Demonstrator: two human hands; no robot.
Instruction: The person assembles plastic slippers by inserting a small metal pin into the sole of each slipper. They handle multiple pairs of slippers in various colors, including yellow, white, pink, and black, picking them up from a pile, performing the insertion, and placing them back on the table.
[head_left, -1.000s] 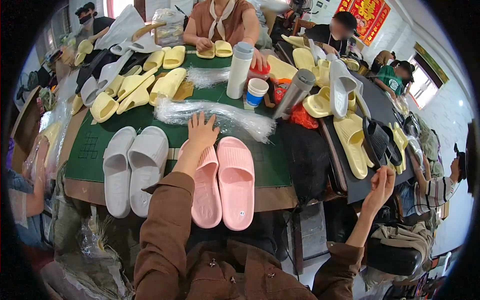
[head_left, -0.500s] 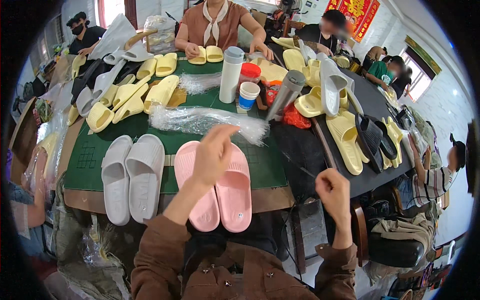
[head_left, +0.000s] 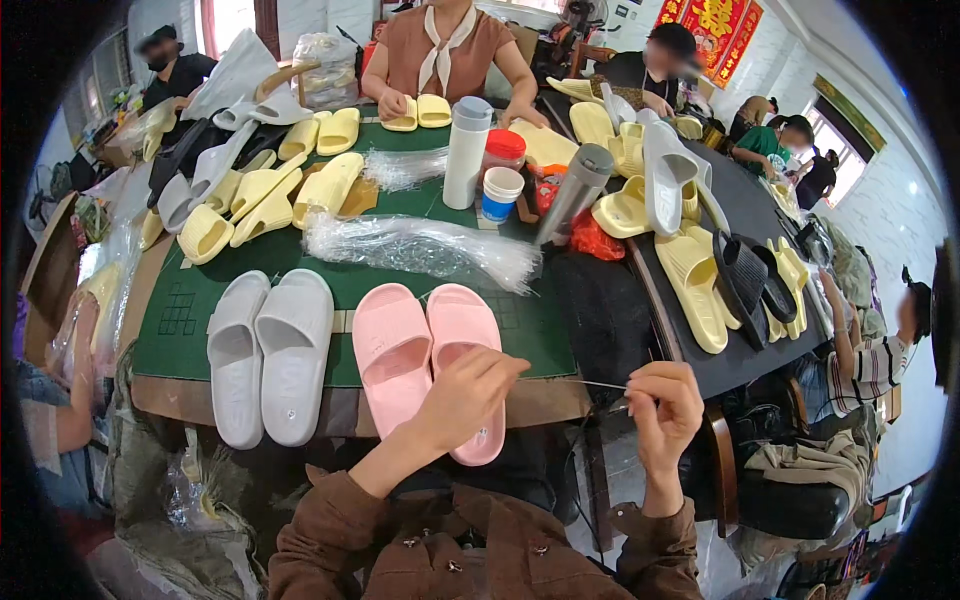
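Holding a thin strand (head_left: 578, 382) straight at the near edge of the table (head_left: 548, 400), pinched in the grip of left hand (head_left: 464, 402), over pink slippers (head_left: 390, 330) with a heel sticker (head_left: 482, 436), and raised right hand (head_left: 664, 410).

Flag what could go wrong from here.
1. The thin, pale, thread-like strand is pinched in the bare right hand and runs toward the bare left hand; it might slip loose.
2. The pink, open-toed slide slippers overhang the front edge of the green-topped brown table; a knock could tip one off.
3. The left hand partly covers one pink slipper, so it may brush it out of line.
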